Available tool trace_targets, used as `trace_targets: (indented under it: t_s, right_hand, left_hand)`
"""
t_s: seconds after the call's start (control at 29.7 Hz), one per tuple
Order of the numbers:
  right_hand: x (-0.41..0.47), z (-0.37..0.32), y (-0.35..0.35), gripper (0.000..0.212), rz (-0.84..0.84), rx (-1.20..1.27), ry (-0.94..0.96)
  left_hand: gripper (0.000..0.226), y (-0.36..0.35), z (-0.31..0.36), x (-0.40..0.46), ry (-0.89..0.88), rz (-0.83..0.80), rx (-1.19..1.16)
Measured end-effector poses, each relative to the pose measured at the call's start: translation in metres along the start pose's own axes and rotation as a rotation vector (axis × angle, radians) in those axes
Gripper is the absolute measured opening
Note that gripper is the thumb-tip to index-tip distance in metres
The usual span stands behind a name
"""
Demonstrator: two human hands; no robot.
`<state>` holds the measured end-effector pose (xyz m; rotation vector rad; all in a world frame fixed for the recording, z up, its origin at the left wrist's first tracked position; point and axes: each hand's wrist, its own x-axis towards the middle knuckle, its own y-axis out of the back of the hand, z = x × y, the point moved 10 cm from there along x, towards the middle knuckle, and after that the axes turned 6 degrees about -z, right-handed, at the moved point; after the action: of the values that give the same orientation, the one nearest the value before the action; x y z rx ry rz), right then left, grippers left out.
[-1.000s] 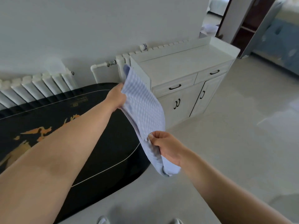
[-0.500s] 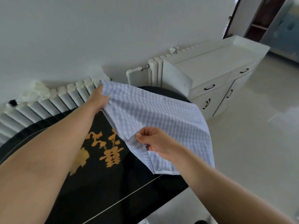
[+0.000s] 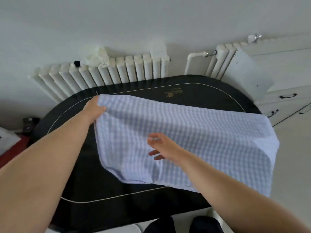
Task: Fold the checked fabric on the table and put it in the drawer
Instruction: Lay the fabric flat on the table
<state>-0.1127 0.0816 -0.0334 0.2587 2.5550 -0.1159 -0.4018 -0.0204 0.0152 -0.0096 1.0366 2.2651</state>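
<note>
Now, fabric spread over the table.
My left hand point(image 3: 94, 109) pinches the far-left corner of the fabric point(image 3: 193, 140); my right hand point(image 3: 159, 145) hovers over it, fingers spread (blurred). Its right end overhangs the table point(image 3: 117, 207), near the drawers point(image 3: 286, 96).

Both bare arms reach forward, left grip pinching, right grip loose.

Left arm runs long and straight from lower left, wrist flat; left grip point(image 3: 94, 108) pinches the far-left corner of the checked fabric point(image 3: 193, 135), thumb on top, fingers hidden under the cloth. Right arm comes in from lower right, forearm angled up-left; right grip point(image 3: 161, 146) sits over the fabric's middle, fingers spread and relaxed, tips blurred, holding nothing. Can't tell if it touches the fabric. The grips are well apart.
</note>
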Motion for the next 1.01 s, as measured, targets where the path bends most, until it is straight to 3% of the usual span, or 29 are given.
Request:
trace_targets:
  t_s: [0.1, 0.2, 0.3, 0.4, 0.47, 0.64, 0.74, 0.81, 0.91, 1.01]
  right_hand:
    - [0.017, 0.023, 0.035, 0.044, 0.237, -0.203, -0.026]
    - [0.027, 0.044, 0.076, 0.046, 0.353, -0.427, -0.059]
    - [0.046, 0.066, 0.095, 0.058, 0.318, -0.548, -0.129]
    - [0.068, 0.094, 0.08, 0.074, 0.143, -0.75, -0.211]
    - [0.077, 0.115, 0.064, 0.081, 0.015, -0.822, -0.262]
    - [0.082, 0.153, 0.044, 0.081, -0.108, -1.176, -0.338]
    - [0.081, 0.156, 0.05, 0.071, -0.081, -1.159, -0.314]
    - [0.086, 0.145, 0.067, 0.055, 0.012, -1.067, -0.233]
    - [0.084, 0.128, 0.118, 0.04, 0.238, -0.868, -0.18]
    - [0.083, 0.127, 0.173, 0.038, 0.348, -0.846, -0.244]
  left_hand:
    - [0.044, 0.018, -0.034, -0.001, 0.043, 0.03, 0.066]
    - [0.044, 0.05, -0.098, -0.014, 0.243, 0.127, 0.2]
    - [0.028, 0.079, -0.157, -0.038, 0.427, 0.195, 0.245]
    - [0.052, 0.075, -0.174, -0.05, 0.492, 0.265, 0.275]
    - [0.064, 0.041, -0.156, -0.053, 0.421, 0.186, 0.423]
    - [0.075, -0.131, -0.117, -0.077, 0.171, -0.329, 0.634]
    - [0.085, -0.199, -0.127, -0.098, 0.213, -0.566, 0.598]
    - [0.091, -0.215, -0.14, -0.106, 0.297, -0.613, 0.625]
    - [0.086, -0.221, -0.138, -0.106, 0.355, -0.505, 0.616]
    - [0.067, -0.229, -0.114, -0.105, 0.326, -0.321, 0.507]
